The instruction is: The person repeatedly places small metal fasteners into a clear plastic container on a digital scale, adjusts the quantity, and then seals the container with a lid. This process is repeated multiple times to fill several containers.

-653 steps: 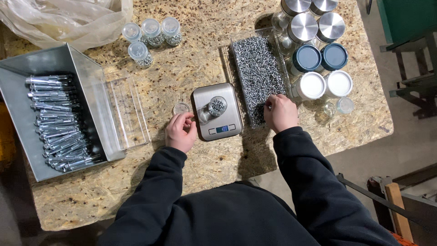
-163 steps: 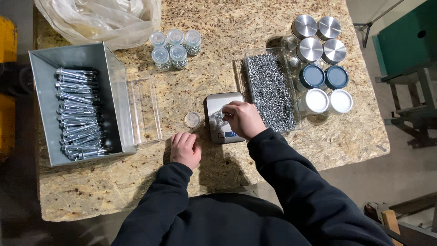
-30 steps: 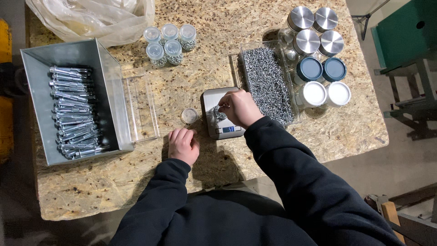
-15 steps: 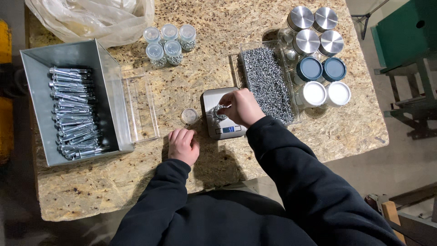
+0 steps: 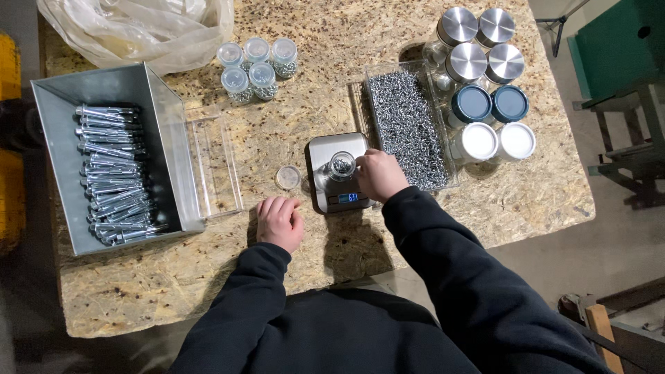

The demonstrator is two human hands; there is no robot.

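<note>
A small clear jar [image 5: 341,165] holding small screws stands on a silver digital scale [image 5: 325,190] at the middle of the table. My right hand [image 5: 379,174] is just right of the jar, fingers curled towards it; whether it pinches screws is hidden. To its right lies a clear tray full of small screws [image 5: 407,128]. My left hand [image 5: 280,221] rests loosely closed on the table, empty. A clear round lid [image 5: 287,177] lies just above it, left of the scale.
A grey metal bin of long bolts [image 5: 111,173] sits at the left beside an empty clear tray [image 5: 215,163]. Several filled small jars [image 5: 253,62] stand at the back, larger lidded jars [image 5: 485,76] at the right, a plastic bag [image 5: 138,28] at back left.
My right hand has shifted off the jar's mouth to its right side, so the jar's screw-filled top shows. My left hand stays resting in place.
</note>
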